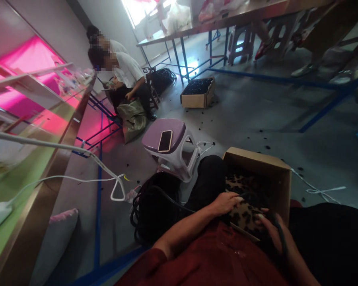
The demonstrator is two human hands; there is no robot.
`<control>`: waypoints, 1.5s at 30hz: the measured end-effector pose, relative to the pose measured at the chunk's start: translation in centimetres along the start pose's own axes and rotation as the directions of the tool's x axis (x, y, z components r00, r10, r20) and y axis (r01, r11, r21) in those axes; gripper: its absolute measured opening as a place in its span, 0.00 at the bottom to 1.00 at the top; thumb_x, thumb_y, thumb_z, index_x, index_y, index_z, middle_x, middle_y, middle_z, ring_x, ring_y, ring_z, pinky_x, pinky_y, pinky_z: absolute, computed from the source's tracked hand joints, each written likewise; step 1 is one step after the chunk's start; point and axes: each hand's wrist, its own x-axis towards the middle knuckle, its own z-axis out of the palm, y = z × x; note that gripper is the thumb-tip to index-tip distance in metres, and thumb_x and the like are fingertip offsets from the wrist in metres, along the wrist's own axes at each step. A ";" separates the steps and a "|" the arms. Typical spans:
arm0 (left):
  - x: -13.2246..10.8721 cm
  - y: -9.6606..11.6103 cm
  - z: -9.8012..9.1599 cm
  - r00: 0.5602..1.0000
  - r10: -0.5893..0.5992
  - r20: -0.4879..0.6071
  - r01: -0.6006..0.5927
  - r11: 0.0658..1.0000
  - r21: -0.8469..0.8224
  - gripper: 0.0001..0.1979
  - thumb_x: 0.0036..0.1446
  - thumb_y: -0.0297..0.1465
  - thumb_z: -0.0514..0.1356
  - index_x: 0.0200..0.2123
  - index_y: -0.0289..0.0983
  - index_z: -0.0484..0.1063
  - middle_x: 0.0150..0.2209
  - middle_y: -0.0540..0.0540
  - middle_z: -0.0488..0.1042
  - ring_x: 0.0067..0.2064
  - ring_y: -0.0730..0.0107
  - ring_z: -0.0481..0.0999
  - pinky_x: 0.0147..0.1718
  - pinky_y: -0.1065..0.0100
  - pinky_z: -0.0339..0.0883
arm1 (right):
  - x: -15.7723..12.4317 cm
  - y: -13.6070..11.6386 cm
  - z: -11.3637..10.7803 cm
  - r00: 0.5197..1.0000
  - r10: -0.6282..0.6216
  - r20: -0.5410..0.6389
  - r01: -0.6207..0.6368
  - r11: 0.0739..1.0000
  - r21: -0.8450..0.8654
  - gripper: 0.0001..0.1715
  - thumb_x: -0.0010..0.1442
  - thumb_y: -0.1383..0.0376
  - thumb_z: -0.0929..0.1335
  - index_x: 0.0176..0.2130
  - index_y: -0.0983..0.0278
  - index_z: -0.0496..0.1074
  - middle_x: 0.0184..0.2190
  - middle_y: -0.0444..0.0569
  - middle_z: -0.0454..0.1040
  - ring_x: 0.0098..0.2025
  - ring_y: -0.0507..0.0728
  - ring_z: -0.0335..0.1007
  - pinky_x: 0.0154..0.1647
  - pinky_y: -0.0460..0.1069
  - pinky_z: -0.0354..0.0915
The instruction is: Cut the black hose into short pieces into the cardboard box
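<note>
A cardboard box (pixel 276 171) stands between my legs, with many small black pieces (pixel 241 216) scattered over its brown bottom. My left hand (pixel 228 202) is at the box's near left side, its fingers closed on a dark tube (pixel 247 194). Over the near right part of the box is my right hand (pixel 274 232), blurred, with a dark length of tube (pixel 281 232) running across it. Its fingers are bent around that length. A coil of black tubing (pixel 156 206) lies on the floor to my left, and one strand runs from it toward my left forearm.
A purple-topped stool (pixel 177 133) carries a phone (pixel 165 141). Another cardboard box (pixel 193 102) with black pieces stands farther off. A workbench (pixel 47 198) with a white cable (pixel 62 146) is at left. Two people (pixel 131 71) sit beyond. Black bits dot the floor.
</note>
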 end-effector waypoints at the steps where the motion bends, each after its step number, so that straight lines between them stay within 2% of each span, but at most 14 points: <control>1: -0.1 -0.1 -0.1 0.999 0.032 -0.017 -0.031 0.999 0.040 0.15 0.60 0.37 0.49 0.34 0.33 0.72 0.25 0.51 0.65 0.27 0.74 0.63 0.31 0.72 0.60 | -0.1 0.3 0.1 0.999 0.036 0.016 -0.035 0.999 -0.036 0.31 0.37 0.49 0.70 0.40 0.60 0.66 0.25 0.46 0.73 0.27 0.61 0.72 0.27 0.52 0.68; 3: -0.3 -0.2 -0.1 0.995 0.093 -0.046 -0.086 0.987 0.133 0.14 0.59 0.35 0.50 0.32 0.34 0.72 0.26 0.50 0.67 0.30 0.73 0.65 0.34 0.72 0.61 | -0.4 0.6 0.2 0.996 0.069 0.054 -0.064 0.994 -0.084 0.34 0.37 0.48 0.70 0.42 0.61 0.65 0.28 0.48 0.74 0.28 0.61 0.72 0.28 0.53 0.68; 6: -0.8 -0.1 0.0 0.988 0.131 -0.083 -0.111 0.970 0.216 0.15 0.60 0.34 0.49 0.35 0.33 0.73 0.28 0.49 0.69 0.31 0.73 0.65 0.35 0.72 0.62 | -0.9 0.8 0.1 0.991 0.006 0.130 0.015 0.987 -0.157 0.35 0.40 0.48 0.68 0.46 0.62 0.63 0.32 0.50 0.75 0.30 0.61 0.73 0.31 0.52 0.69; 9: -1.3 0.2 -0.5 0.992 0.111 -0.063 -0.098 0.979 0.177 0.17 0.61 0.34 0.47 0.44 0.33 0.72 0.31 0.48 0.71 0.32 0.73 0.66 0.36 0.72 0.63 | -1.6 0.9 -0.5 0.981 0.011 0.194 0.042 0.962 -0.269 0.34 0.44 0.46 0.65 0.46 0.61 0.63 0.31 0.50 0.76 0.31 0.61 0.73 0.33 0.53 0.69; 12: -1.7 1.2 -1.6 0.997 0.076 0.028 -0.078 0.992 0.103 0.19 0.60 0.30 0.46 0.51 0.35 0.68 0.33 0.48 0.71 0.32 0.74 0.66 0.35 0.72 0.63 | -2.0 0.8 -1.6 0.977 -0.005 0.211 0.085 0.924 -0.372 0.32 0.46 0.45 0.63 0.46 0.61 0.64 0.34 0.51 0.77 0.35 0.62 0.74 0.36 0.52 0.69; 14: -1.7 2.5 -2.5 0.993 0.093 0.079 -0.099 0.992 0.074 0.20 0.58 0.28 0.46 0.51 0.34 0.68 0.33 0.47 0.71 0.30 0.75 0.64 0.33 0.73 0.62 | -1.9 0.4 -2.1 0.980 -0.046 0.193 0.126 0.897 -0.424 0.33 0.47 0.43 0.62 0.45 0.61 0.65 0.37 0.53 0.76 0.37 0.63 0.74 0.37 0.53 0.68; 17: -1.5 4.9 -3.6 0.974 0.193 0.117 -0.199 0.979 0.039 0.20 0.59 0.29 0.46 0.52 0.33 0.67 0.33 0.47 0.70 0.29 0.76 0.62 0.32 0.73 0.61 | -1.2 -0.3 -2.5 0.989 -0.076 0.128 0.130 0.856 -0.500 0.34 0.47 0.43 0.61 0.46 0.61 0.65 0.39 0.55 0.76 0.40 0.65 0.73 0.40 0.56 0.67; 19: -1.0 6.2 -3.8 0.962 0.253 0.107 -0.255 0.967 0.007 0.20 0.60 0.30 0.47 0.54 0.34 0.64 0.33 0.47 0.70 0.29 0.76 0.62 0.32 0.73 0.61 | -0.8 -0.5 -2.3 0.992 -0.086 0.088 0.119 0.848 -0.516 0.35 0.47 0.44 0.61 0.48 0.62 0.64 0.40 0.54 0.75 0.41 0.65 0.73 0.42 0.57 0.66; 21: -0.5 6.7 -3.7 0.963 0.259 0.070 -0.256 0.966 -0.049 0.21 0.59 0.30 0.48 0.56 0.34 0.61 0.34 0.47 0.71 0.28 0.77 0.62 0.32 0.73 0.60 | -0.6 0.0 -2.0 0.992 -0.089 0.085 0.120 0.864 -0.490 0.35 0.47 0.45 0.62 0.49 0.62 0.63 0.40 0.53 0.75 0.41 0.64 0.72 0.42 0.56 0.66; 26: 0.3 4.6 -2.7 0.992 0.117 0.048 -0.102 0.965 -0.242 0.20 0.56 0.31 0.53 0.51 0.32 0.67 0.34 0.45 0.73 0.25 0.80 0.59 0.26 0.75 0.55 | -1.2 2.5 -1.3 0.990 -0.088 0.114 0.128 0.897 -0.422 0.35 0.47 0.47 0.63 0.49 0.64 0.62 0.38 0.52 0.74 0.40 0.62 0.72 0.41 0.53 0.67; 29: 0.2 2.7 -2.5 0.996 0.087 0.030 -0.072 0.940 -0.334 0.21 0.54 0.32 0.55 0.51 0.33 0.68 0.36 0.45 0.73 0.25 0.81 0.60 0.27 0.75 0.56 | -1.4 3.1 -1.0 0.985 -0.073 0.155 0.134 0.893 -0.429 0.36 0.46 0.46 0.63 0.49 0.65 0.63 0.38 0.52 0.74 0.39 0.61 0.72 0.41 0.53 0.67; 35: 0.5 0.3 -2.4 0.990 0.071 0.125 -0.042 0.974 -0.222 0.23 0.55 0.32 0.54 0.55 0.37 0.67 0.37 0.46 0.74 0.26 0.79 0.62 0.30 0.73 0.60 | -0.7 3.5 -0.9 0.989 -0.019 0.148 0.083 0.894 -0.440 0.39 0.45 0.45 0.63 0.50 0.65 0.61 0.38 0.54 0.74 0.42 0.64 0.72 0.44 0.55 0.66; 40: 1.5 -0.9 -1.5 0.993 0.050 0.109 -0.028 0.981 -0.192 0.23 0.55 0.31 0.54 0.54 0.34 0.67 0.35 0.44 0.75 0.25 0.78 0.61 0.27 0.72 0.60 | 0.1 5.1 -0.7 0.980 0.002 0.199 0.083 0.905 -0.418 0.34 0.47 0.47 0.64 0.49 0.62 0.61 0.38 0.51 0.75 0.42 0.62 0.72 0.44 0.54 0.66; 45: 1.9 -1.7 -0.5 0.989 0.048 0.141 -0.021 0.982 -0.189 0.22 0.55 0.31 0.55 0.53 0.33 0.68 0.35 0.43 0.75 0.25 0.78 0.62 0.24 0.73 0.58 | 0.1 4.9 -0.3 0.992 -0.042 0.117 0.091 0.884 -0.459 0.31 0.49 0.49 0.65 0.50 0.60 0.63 0.37 0.50 0.75 0.40 0.61 0.73 0.42 0.54 0.66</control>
